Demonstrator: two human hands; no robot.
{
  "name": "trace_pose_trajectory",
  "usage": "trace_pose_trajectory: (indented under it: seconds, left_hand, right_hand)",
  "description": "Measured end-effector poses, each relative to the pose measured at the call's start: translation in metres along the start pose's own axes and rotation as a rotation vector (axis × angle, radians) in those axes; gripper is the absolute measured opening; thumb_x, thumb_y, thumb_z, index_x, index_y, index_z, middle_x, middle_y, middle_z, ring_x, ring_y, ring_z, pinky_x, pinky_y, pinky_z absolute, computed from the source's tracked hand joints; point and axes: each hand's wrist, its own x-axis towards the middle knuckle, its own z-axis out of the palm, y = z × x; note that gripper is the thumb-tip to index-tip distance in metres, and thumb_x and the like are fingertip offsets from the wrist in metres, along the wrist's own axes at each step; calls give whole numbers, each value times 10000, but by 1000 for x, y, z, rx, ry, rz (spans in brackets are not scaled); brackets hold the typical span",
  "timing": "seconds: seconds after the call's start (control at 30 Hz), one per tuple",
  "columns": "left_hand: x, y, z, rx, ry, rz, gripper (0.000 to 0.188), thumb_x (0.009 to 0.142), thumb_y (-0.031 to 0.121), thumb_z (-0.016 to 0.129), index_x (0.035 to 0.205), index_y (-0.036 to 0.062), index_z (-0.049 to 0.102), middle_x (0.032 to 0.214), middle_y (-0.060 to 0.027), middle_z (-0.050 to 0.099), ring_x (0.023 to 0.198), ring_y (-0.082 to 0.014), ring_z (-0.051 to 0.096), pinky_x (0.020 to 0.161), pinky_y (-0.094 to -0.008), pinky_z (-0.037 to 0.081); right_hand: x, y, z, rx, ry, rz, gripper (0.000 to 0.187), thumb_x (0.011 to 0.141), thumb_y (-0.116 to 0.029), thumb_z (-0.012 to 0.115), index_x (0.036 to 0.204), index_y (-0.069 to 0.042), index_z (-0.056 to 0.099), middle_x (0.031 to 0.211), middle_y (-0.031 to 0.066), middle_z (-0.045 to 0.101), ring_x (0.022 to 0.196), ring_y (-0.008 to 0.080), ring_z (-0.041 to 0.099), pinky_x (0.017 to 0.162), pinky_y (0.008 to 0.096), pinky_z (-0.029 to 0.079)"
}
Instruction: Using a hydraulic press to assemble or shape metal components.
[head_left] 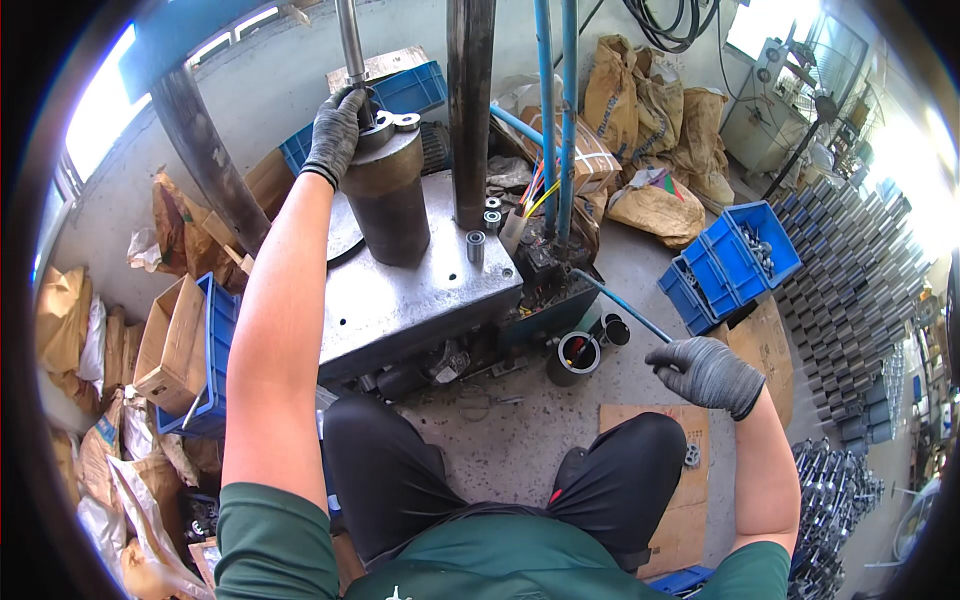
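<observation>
My left hand [335,137], in a grey knit glove, reaches up to the top of a dark steel cylinder [390,215]. Its fingers curl around the lower end of an upright steel rod [350,40], where a dark part is mostly hidden by the glove. Ring-shaped metal parts [406,121] lie on the cylinder's top beside my fingers. The cylinder stands on a thick steel press table [440,285]. Off to the right, my gloved right hand [708,375] is closed around the end of a blue lever [625,305], which runs back to a dark, oily pump unit [545,280].
Small bearing-like parts [476,246] stand on the table near a dark steel column [469,110]. A round pot [574,358] sits on the floor below. Blue bins [715,265] hold metal parts at right, near stacked metal tubes [850,290]. Cartons [170,345] and sacks are at left.
</observation>
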Motion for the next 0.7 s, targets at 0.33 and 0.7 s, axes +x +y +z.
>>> trace_pose_trajectory:
  seconds: [0.33, 0.7]
  left_hand:
    - [-1, 0, -1, -4, -5, 4, 241, 1019, 186, 587, 1120, 14, 722, 874, -64, 721, 775, -139, 669, 749, -272, 535]
    - [1, 0, -4, 36, 17, 41, 276, 1013, 249, 626, 1172, 44, 719, 942, -48, 727, 829, -131, 656, 795, -270, 519]
  right_hand:
    - [5, -2, -5, 137, 159, -2, 251, 896, -130, 667, 1128, -73, 741, 960, 170, 749, 892, 350, 724, 812, 422, 582]
    - [17, -8, -17, 60, 479, 18, 209, 886, -106, 673, 1080, -64, 738, 912, 172, 723, 853, 364, 708, 771, 429, 573]
